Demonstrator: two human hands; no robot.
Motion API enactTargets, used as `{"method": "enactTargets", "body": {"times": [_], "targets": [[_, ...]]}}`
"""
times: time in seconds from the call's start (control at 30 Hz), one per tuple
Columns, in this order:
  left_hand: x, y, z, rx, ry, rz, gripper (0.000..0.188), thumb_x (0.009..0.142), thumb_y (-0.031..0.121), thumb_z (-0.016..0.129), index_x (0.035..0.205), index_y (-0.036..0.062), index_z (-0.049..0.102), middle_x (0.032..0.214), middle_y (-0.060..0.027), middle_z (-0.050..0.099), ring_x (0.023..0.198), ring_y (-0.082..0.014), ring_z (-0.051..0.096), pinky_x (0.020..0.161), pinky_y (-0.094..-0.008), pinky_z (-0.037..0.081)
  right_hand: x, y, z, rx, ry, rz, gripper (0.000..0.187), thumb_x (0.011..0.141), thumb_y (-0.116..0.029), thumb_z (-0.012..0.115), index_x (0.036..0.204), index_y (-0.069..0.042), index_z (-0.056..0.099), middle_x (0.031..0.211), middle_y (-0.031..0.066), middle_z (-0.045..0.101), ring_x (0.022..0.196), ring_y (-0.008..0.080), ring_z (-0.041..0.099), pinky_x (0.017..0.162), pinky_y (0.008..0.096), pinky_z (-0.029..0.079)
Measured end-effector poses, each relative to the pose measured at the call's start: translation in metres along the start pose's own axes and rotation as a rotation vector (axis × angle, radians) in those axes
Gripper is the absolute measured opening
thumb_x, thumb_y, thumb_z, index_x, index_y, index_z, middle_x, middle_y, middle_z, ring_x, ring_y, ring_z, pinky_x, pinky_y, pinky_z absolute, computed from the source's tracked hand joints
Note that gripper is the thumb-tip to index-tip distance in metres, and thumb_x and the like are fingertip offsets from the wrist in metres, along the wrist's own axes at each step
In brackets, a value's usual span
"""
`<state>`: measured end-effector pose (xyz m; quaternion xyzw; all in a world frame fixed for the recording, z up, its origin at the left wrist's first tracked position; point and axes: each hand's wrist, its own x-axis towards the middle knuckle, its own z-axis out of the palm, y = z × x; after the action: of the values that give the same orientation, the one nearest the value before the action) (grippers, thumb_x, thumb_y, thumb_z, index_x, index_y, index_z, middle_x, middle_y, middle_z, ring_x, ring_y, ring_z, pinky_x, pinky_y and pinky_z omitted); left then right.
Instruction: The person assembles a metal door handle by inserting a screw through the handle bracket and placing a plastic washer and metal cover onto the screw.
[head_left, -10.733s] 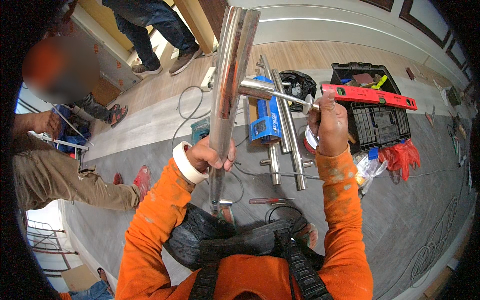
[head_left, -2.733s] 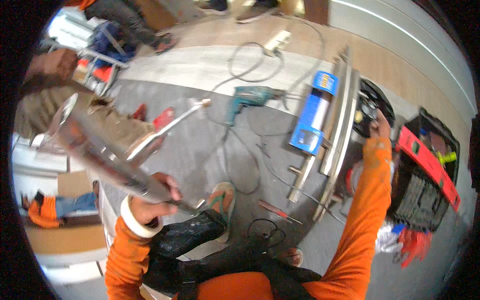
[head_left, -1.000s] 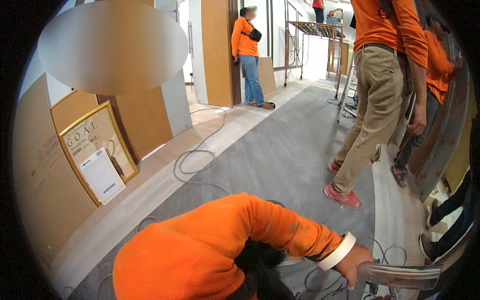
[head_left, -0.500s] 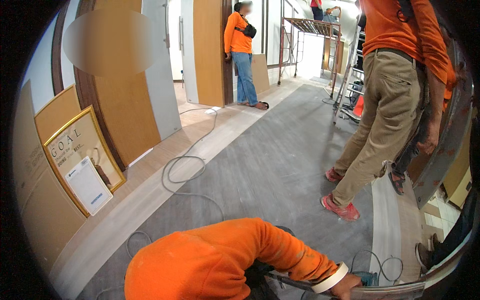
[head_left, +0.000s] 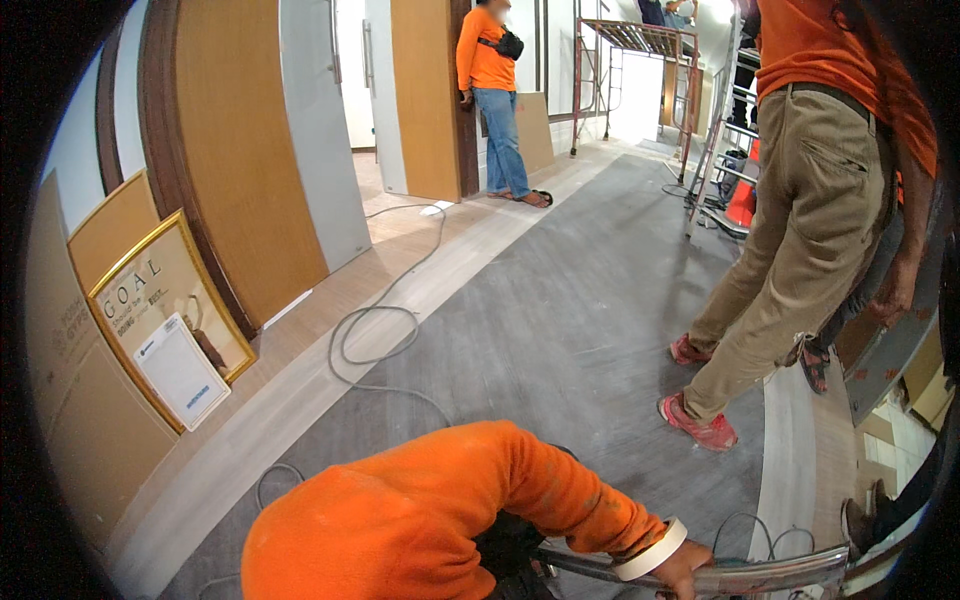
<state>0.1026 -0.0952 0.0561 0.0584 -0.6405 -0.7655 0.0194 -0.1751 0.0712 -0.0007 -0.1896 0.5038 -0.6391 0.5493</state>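
Neither of my hands is in view. Right below me a co-worker in an orange long-sleeved top (head_left: 380, 510) bends forward, back turned up. That person's right arm reaches to the right, with a cream-coloured ring like a roll of tape (head_left: 652, 550) around the wrist. The co-worker's hand (head_left: 686, 570) rests at a long, curved, shiny metal-looking strip (head_left: 775, 575) along the lower right; its grip is partly hidden. Beside it, a thin dark cable loops on the floor.
A person in khaki trousers (head_left: 790, 240) stands close at right. Another person (head_left: 495, 100) stands by the doors. A grey cable (head_left: 375, 335) crosses the grey floor (head_left: 520, 300). A gold-framed poster (head_left: 175, 300) leans at left; scaffolding (head_left: 640, 45) and a ladder (head_left: 712, 150) stand farther off.
The view has shifted slightly, so the background people sit farther right. A teal tool seen beside the bent co-worker's hand no longer shows; that hand is now against the strip.
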Motion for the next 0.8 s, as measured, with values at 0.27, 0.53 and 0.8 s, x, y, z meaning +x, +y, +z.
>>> {"method": "enactTargets", "body": {"times": [0.27, 0.53, 0.8], "targets": [[0.029, 0.029, -0.011, 0.131, -0.096, 0.069, 0.036, 0.074, 0.030, 0.070, 0.088, 0.0001, 0.056, 0.074, -0.0034, 0.059, 0.070, -0.0106, 0.055, 0.061, -0.0268, 0.044, -0.035, 0.010, 0.024, -0.069, 0.409, -0.408, 0.038, 0.088, -0.038, 0.041, 0.097, -0.006, 0.060, 0.073, 0.0153, 0.060, 0.061, 0.0318, 0.055, 0.060, 0.0436, 0.045], [0.010, 0.059, -0.003, 0.068, 0.092, -0.009, 0.027, 0.079, 0.024, 0.063, 0.089, 0.0012, 0.054, 0.075, -0.0030, 0.056, 0.070, -0.0111, 0.053, 0.064, -0.0251, 0.042, -0.054, -0.026, 0.084, 0.016, 0.095, -0.241, 0.029, 0.088, -0.028, 0.051, 0.073, -0.004, 0.055, 0.059, 0.0039, 0.052, 0.049, 0.0121, 0.046, 0.045, 0.0235, 0.034], [0.018, 0.058, 0.017, 0.184, 0.101, 0.018, 0.027, 0.080, 0.027, 0.062, 0.083, 0.0010, 0.055, 0.070, -0.0032, 0.056, 0.067, -0.0121, 0.054, 0.063, -0.0253, 0.041, -0.073, -0.019, 0.067, 0.081, 0.020, -0.256, 0.025, 0.089, -0.030, 0.052, 0.082, -0.006, 0.053, 0.063, 0.0013, 0.051, 0.051, 0.0094, 0.043, 0.045, 0.0217, 0.031]]}}
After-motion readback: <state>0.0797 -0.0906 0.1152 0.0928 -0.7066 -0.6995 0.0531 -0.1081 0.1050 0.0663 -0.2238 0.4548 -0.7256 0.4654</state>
